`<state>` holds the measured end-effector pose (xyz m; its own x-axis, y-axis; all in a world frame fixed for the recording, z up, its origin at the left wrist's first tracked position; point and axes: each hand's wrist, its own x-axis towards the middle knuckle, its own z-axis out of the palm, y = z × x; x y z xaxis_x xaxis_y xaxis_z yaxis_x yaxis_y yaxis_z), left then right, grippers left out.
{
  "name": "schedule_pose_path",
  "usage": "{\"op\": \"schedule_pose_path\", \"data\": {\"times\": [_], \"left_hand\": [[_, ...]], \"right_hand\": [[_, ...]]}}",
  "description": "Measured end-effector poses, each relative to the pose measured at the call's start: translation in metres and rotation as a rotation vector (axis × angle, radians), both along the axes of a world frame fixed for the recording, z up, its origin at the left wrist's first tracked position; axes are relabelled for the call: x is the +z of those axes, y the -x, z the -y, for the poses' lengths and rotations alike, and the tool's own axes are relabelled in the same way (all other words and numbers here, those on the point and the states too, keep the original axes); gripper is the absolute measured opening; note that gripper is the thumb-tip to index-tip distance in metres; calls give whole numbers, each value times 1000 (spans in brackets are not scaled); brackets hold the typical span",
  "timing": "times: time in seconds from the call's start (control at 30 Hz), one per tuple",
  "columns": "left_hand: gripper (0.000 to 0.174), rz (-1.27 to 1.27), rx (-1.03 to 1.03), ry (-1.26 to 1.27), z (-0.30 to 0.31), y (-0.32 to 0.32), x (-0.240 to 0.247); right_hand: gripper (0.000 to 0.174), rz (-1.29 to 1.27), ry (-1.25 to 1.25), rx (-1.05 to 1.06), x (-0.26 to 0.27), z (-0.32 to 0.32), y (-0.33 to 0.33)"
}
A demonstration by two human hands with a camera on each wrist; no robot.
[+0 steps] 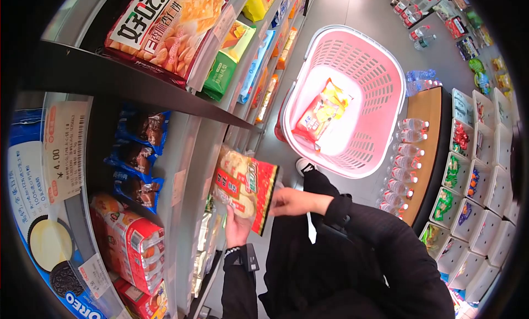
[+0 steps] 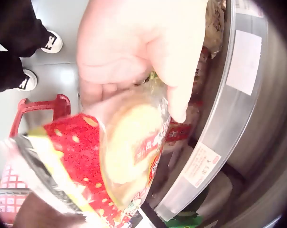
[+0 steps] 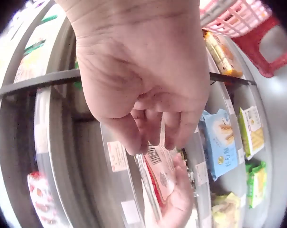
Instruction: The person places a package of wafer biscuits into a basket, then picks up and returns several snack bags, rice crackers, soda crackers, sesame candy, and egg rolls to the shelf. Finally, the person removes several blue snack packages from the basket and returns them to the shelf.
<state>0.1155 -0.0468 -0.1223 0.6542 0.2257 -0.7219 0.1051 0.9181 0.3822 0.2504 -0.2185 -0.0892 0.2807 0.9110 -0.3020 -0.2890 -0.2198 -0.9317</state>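
My left hand (image 1: pixel 237 228) grips a red snack bag (image 1: pixel 263 188) with a clear window that shows round, pale biscuits. In the left wrist view its thumb lies along one side of the bag (image 2: pixel 81 161), the other fingers curled behind. At the bag's opposite edge, my right hand (image 1: pixel 297 202) pinches the wrapper with bent fingers. The right wrist view shows those fingertips (image 3: pixel 138 148) right at the top of the bag, whose pale back (image 3: pixel 160 166) carries a barcode.
A pink basket (image 1: pixel 386 71) on the floor holds one red and yellow snack bag (image 1: pixel 324 112). Shelves of packaged snacks, including a large biscuit box (image 1: pixel 165 32), stand along the left. Water bottles (image 1: pixel 405 175) line a wooden ledge (image 1: pixel 427 137) at right, beside white bins (image 1: pixel 471 181) of small packets.
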Motion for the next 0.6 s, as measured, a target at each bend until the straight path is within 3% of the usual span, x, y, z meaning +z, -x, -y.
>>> {"op": "schedule_pose_path", "data": {"times": [0.17, 0.27, 0.33, 0.37, 0.4, 0.47, 0.53, 0.6], "left_hand": [[51, 30, -63, 140, 45, 33, 19], [53, 63, -120, 133, 76, 34, 46], [54, 109, -170, 117, 86, 26, 59], [58, 120, -224, 146, 89, 21, 64], [62, 134, -279, 176, 93, 14, 69], [62, 165, -316, 138, 102, -17, 87], [58, 217, -476, 99, 110, -61, 108], [52, 232, -543, 80, 123, -100, 105]], "right_hand": [[17, 45, 11, 157, 40, 54, -3], [26, -23, 176, 431, 59, 95, -11], [34, -1, 248, 500, 79, 125, -21], [40, -221, 144, 270, 73, 147, -18], [37, -77, 68, 327, 75, 161, -30], [34, -244, 177, 145, 69, 195, -43], [32, -544, 331, -322, 92, 212, -58], [35, -709, 122, -597, 97, 231, -76]]}}
